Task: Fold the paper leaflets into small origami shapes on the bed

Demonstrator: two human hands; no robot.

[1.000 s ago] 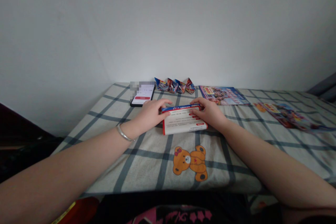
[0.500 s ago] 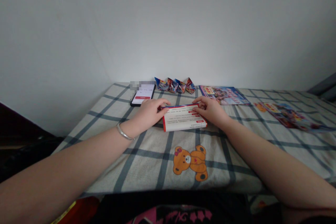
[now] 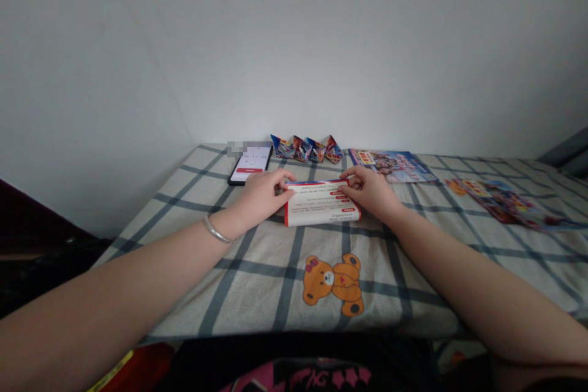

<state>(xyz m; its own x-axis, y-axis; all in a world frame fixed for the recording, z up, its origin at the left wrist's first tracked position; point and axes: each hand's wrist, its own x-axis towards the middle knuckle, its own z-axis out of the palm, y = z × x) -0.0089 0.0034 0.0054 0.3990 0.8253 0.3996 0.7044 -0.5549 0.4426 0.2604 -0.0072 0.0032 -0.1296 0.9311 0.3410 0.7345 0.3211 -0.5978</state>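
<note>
A folded white leaflet with red borders (image 3: 321, 203) lies on the checked cloth in front of me. My left hand (image 3: 261, 195) pinches its far left corner with thumb and fingers closed on the paper. My right hand (image 3: 371, 190) pinches the far right corner the same way. A silver bangle (image 3: 215, 231) circles my left wrist.
A phone with a lit screen (image 3: 250, 165) lies behind my left hand. Several small folded paper shapes (image 3: 305, 149) line the wall. Two colourful flyers (image 3: 390, 165) (image 3: 503, 202) lie to the right. A bear print (image 3: 334, 282) marks the cloth (image 3: 193, 196) near me.
Both hands have shifted from pressing flat on the leaflet to pinching its far corners. The far edge has been folded over, so the leaflet looks shorter.
</note>
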